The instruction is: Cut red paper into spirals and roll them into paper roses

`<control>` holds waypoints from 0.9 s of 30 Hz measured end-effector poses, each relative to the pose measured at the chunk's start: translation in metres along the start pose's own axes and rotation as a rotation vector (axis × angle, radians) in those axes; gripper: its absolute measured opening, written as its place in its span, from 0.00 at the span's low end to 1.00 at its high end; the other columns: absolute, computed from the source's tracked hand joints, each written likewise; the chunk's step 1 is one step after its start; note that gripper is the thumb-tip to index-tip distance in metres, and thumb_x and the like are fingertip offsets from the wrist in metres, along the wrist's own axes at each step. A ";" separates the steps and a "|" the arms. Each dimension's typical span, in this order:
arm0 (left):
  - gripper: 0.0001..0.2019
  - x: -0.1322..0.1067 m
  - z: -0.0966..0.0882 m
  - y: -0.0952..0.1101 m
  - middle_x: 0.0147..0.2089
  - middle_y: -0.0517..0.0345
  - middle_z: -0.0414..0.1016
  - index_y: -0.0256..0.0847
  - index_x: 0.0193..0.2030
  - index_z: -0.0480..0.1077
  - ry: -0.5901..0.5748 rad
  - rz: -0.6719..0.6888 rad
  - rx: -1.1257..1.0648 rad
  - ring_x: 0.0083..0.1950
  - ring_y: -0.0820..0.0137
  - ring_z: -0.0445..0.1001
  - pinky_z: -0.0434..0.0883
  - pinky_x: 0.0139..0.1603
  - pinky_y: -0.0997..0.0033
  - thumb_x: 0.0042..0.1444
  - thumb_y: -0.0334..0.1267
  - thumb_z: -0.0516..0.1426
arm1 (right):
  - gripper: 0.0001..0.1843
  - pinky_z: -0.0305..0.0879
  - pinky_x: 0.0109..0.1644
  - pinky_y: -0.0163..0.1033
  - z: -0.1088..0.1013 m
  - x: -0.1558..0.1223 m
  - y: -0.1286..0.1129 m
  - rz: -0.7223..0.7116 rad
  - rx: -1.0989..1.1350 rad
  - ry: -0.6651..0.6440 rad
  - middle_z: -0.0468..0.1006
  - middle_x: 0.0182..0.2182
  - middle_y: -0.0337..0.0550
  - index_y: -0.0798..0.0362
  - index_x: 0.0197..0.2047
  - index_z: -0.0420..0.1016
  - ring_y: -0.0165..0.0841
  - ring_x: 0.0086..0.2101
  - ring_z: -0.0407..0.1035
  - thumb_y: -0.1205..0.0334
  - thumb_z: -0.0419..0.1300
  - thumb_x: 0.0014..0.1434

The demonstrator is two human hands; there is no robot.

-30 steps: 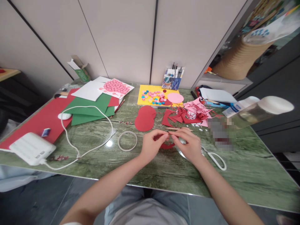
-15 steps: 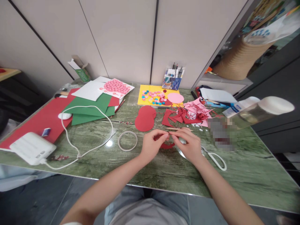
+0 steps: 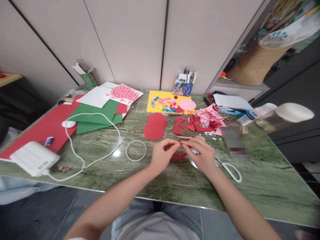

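Note:
Over the middle of the table, my left hand (image 3: 162, 154) and my right hand (image 3: 200, 154) meet fingertip to fingertip. Both pinch a curled red paper strip (image 3: 179, 156), part of which shows below and between the fingers. The exact spot they grip is small and mostly covered by the thumbs. A thin pointed stick (image 3: 184, 137) lies just beyond the fingertips. White-handled scissors (image 3: 232, 171) rest to the right, their blades partly under my right hand. Left of my left hand lies a roll of tape (image 3: 136, 150); red paper circles (image 3: 154, 127) overlap behind it.
Red scraps (image 3: 178, 126) and pink scraps (image 3: 208, 116) are heaped behind my hands. Small beads lie on a yellow sheet (image 3: 152, 108). A white power bank (image 3: 35, 158) with a looped cable (image 3: 120, 136) sits left; a clear bottle (image 3: 271, 123) stands right.
My right fingertips have shifted very slightly. Both hands keep the same pinch in nearly the same place, and the things on the table stay put.

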State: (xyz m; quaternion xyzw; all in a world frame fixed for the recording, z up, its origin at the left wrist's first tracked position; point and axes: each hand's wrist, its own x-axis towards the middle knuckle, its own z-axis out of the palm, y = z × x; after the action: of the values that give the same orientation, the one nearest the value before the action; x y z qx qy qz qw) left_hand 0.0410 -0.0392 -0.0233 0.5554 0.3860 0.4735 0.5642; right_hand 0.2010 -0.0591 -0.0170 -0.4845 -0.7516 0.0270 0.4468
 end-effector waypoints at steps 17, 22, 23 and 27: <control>0.07 0.001 0.002 -0.002 0.31 0.56 0.74 0.39 0.32 0.75 0.073 0.158 0.156 0.35 0.71 0.71 0.67 0.37 0.72 0.52 0.39 0.58 | 0.08 0.63 0.37 0.43 0.001 -0.002 0.004 -0.080 -0.023 0.048 0.77 0.27 0.41 0.48 0.38 0.76 0.33 0.28 0.69 0.68 0.61 0.54; 0.07 0.002 0.001 -0.001 0.31 0.56 0.73 0.39 0.32 0.75 0.076 0.158 0.151 0.35 0.71 0.70 0.66 0.36 0.72 0.52 0.39 0.58 | 0.10 0.64 0.39 0.44 0.001 -0.002 0.000 -0.053 -0.013 0.014 0.77 0.28 0.41 0.48 0.40 0.76 0.33 0.29 0.70 0.68 0.61 0.54; 0.07 0.002 0.000 -0.001 0.31 0.56 0.73 0.39 0.32 0.75 0.077 0.160 0.152 0.34 0.71 0.70 0.66 0.36 0.73 0.52 0.39 0.58 | 0.11 0.64 0.39 0.44 0.000 -0.002 0.000 -0.044 -0.012 0.009 0.77 0.28 0.41 0.48 0.41 0.76 0.33 0.30 0.70 0.68 0.60 0.54; 0.07 0.002 0.000 -0.001 0.31 0.56 0.73 0.39 0.32 0.74 0.078 0.159 0.164 0.34 0.71 0.70 0.66 0.36 0.73 0.52 0.39 0.57 | 0.09 0.65 0.39 0.44 0.000 -0.002 -0.001 -0.039 0.000 0.018 0.78 0.28 0.42 0.48 0.40 0.77 0.33 0.29 0.70 0.67 0.59 0.55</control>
State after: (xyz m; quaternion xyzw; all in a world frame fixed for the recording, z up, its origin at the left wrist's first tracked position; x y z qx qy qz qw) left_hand 0.0416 -0.0376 -0.0239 0.6095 0.3998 0.5051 0.4621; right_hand 0.2003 -0.0610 -0.0176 -0.4701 -0.7567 0.0141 0.4541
